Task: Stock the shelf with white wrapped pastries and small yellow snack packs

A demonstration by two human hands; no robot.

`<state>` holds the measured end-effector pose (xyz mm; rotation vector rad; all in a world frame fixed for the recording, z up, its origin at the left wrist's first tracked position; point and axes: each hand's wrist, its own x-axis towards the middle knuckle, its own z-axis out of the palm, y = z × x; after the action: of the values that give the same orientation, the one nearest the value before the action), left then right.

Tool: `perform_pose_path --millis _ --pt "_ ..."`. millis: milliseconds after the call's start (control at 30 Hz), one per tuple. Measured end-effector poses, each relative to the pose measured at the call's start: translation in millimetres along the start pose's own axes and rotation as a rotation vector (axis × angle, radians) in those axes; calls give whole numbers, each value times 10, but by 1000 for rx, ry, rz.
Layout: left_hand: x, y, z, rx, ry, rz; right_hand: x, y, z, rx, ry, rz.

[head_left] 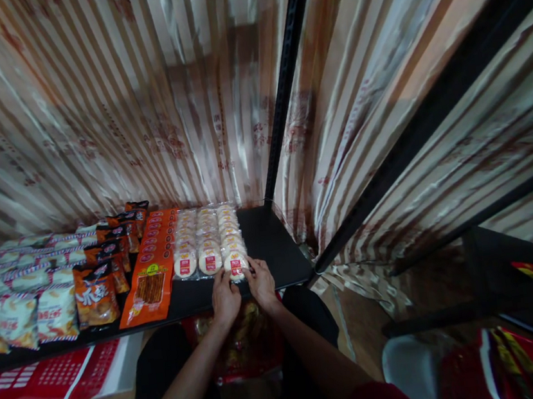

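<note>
At the front end of the rightmost row, a clear-wrapped packet of round white crackers (pixel 235 263) with a red label lies on the black shelf (pixel 271 241). My left hand (pixel 226 297) has its thumb and fingers closed on the packet's left front edge. On the opposite edge, my right hand (pixel 260 283) pinches the same packet. Two more rows of cracker packets (pixel 195 244) run alongside to the left. Beside them lies a flat orange snack packet (pixel 152 272), its window showing brown sticks.
Orange-and-black snack bags (pixel 95 295) and rows of white snack bags (pixel 57 312) fill the shelf's left side. Black uprights (pixel 284 87) frame the shelf before a striped curtain (pixel 161 96). Below are a red basket (pixel 37 389), a large red bag (pixel 245 341) and a pale stool (pixel 408 370).
</note>
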<state>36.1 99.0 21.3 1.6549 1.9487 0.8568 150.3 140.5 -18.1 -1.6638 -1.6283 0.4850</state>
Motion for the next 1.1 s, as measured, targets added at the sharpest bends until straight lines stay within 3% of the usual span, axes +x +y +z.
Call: perform_pose_path --millis 400,633,800,900,967,1033,1100 --pt "-57 -92 63 -48 51 43 -51 -53 -29 27 -17 8" --pt "-149 -187 11 -113 161 132 -74 -72 -70 212 98 -6" --pt "-375 -280 -76 -153 202 148 -330 -63 -162 380 193 9" --pt "-547 -405 -60 -139 134 109 -603 -13 -182 405 151 30" --pt "-629 -512 -18 -76 23 60 -764 35 -164 405 69 19" --pt "-673 -630 37 47 -137 -56 -878 93 -119 344 -59 18" --pt "-690 -754 91 178 -298 -212 -949 163 -47 204 -275 48"
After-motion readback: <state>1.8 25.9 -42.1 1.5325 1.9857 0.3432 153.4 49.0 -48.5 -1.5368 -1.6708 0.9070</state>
